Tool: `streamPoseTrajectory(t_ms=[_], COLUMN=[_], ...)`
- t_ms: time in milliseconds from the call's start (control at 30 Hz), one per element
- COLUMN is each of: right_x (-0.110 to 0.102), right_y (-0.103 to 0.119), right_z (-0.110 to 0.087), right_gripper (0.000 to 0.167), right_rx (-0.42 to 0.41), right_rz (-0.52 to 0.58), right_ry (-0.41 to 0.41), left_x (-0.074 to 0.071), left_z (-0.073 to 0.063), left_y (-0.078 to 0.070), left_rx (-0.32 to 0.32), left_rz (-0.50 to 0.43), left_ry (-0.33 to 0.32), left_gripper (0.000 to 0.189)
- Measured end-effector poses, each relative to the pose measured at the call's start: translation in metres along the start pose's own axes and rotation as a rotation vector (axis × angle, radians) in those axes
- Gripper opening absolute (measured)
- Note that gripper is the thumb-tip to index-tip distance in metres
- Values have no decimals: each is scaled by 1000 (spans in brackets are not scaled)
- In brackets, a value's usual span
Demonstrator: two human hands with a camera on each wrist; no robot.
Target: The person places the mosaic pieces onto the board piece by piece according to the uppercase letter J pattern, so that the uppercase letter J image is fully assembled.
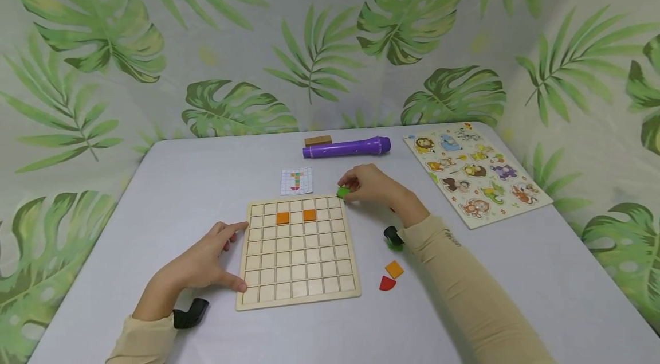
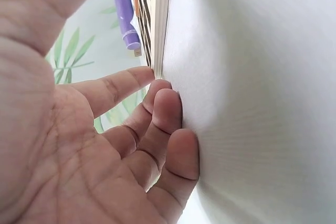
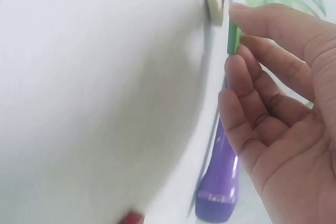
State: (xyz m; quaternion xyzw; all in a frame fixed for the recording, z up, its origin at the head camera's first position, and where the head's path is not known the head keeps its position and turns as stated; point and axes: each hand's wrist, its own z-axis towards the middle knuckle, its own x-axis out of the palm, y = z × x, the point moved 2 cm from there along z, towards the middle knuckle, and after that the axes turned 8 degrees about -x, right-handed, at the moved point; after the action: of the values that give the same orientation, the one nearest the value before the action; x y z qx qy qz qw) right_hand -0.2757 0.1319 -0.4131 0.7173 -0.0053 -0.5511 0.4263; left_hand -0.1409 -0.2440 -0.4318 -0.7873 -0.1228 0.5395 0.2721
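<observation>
A square wooden grid board (image 1: 298, 258) lies on the white table, with two orange square tiles (image 1: 282, 218) in its second row from the far side. My left hand (image 1: 208, 258) rests at the board's left edge, index fingertip at the side and thumb near the front corner. In the left wrist view the other fingers (image 2: 182, 153) bend loosely against the table. Over the board's far right corner my right hand (image 1: 373, 186) pinches a green tile (image 1: 343, 192) between thumb and fingers; the right wrist view shows the tile (image 3: 233, 38) edge-on.
Behind the board lies a grid card (image 1: 286, 183) with a coloured J-shaped figure. Farther back are a purple microphone (image 1: 346, 149) and a wooden block (image 1: 318, 140). Right of the board lie an orange tile (image 1: 394, 269) and a red quarter-round piece (image 1: 387, 283). An animal puzzle board (image 1: 476, 175) sits far right.
</observation>
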Motion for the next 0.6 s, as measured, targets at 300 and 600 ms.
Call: streamPoseTrajectory(t_ms=[300,600], right_x=[11,19], right_y=[19,31], right_z=[8,13], right_gripper=[33,31], right_rx=[-57,-86], right_rz=[5,11], right_ry=[16,41], left_x=[1,2], left_z=[0,-2], left_y=[-1,-3], left_rx=[-12,0], left_rz=[18,17], left_ry=[-14,-9], left_gripper=[130,127])
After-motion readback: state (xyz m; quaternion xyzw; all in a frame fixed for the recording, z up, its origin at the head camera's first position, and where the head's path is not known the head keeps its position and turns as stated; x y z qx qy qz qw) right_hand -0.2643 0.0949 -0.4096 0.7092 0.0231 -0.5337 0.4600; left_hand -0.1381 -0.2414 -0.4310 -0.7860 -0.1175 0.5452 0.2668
